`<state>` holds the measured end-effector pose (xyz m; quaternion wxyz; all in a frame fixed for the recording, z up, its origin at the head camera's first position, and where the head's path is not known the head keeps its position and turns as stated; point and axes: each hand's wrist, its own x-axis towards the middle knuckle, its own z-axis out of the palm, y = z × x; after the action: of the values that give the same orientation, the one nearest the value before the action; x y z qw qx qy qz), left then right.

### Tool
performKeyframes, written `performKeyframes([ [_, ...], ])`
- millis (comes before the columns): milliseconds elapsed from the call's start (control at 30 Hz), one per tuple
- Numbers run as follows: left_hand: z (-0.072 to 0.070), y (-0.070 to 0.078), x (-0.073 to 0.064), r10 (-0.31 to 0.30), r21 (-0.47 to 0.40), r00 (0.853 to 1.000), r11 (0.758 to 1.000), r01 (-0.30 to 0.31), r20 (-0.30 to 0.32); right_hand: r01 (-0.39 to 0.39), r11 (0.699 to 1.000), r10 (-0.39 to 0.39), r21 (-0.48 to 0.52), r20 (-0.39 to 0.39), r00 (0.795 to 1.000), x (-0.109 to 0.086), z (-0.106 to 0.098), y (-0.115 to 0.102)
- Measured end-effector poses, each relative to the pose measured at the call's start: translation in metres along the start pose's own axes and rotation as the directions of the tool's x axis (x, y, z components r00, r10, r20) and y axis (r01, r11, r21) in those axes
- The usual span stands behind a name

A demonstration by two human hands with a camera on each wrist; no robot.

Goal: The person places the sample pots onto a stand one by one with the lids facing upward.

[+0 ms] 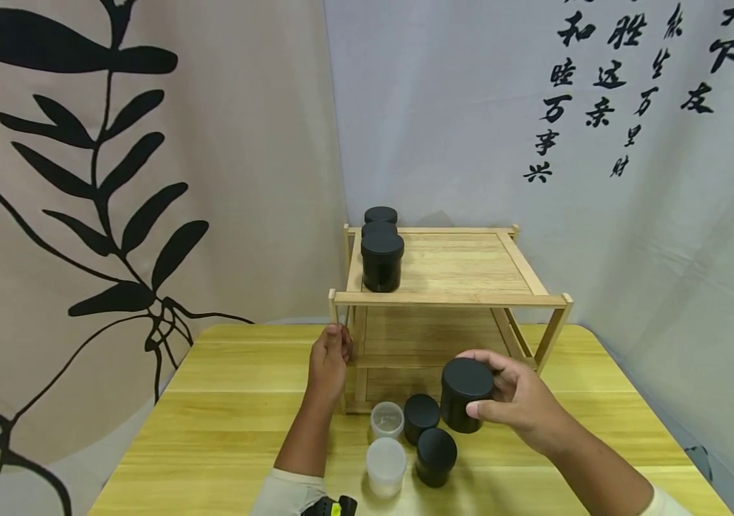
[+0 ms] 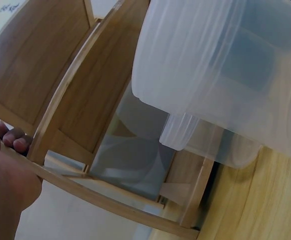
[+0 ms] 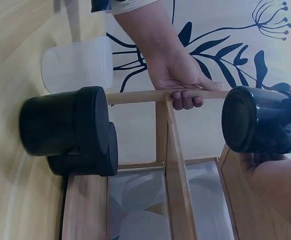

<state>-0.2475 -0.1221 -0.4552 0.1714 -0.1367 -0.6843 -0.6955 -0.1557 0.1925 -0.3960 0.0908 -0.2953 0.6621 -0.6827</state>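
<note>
Between the right fingers [image 1: 497,362] and thumb [image 1: 491,411] sits a black jar [image 1: 466,395].

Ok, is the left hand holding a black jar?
No, the left hand grips the wooden shelf, while the right hand holds a black jar.

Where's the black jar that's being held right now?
In the head view, the held black jar is right of centre in the right hand, in front of the wooden rack, above and right of two other black jars.
</note>
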Motion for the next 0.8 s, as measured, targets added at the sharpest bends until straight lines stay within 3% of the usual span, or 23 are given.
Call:
performKeyframes([
  [200,0.0,-0.001,0.0,0.011,-0.011,1.0,1.0,-0.011,-0.001,0.029,1.0,-0.029,0.004,0.001,1.0,0.004,0.001,-0.006],
  [800,0.0,-0.002,-0.001,0.035,-0.007,0.999,0.999,-0.035,-0.001,0.02,1.0,-0.02,0.006,-0.023,1.0,0.011,0.002,-0.024],
])
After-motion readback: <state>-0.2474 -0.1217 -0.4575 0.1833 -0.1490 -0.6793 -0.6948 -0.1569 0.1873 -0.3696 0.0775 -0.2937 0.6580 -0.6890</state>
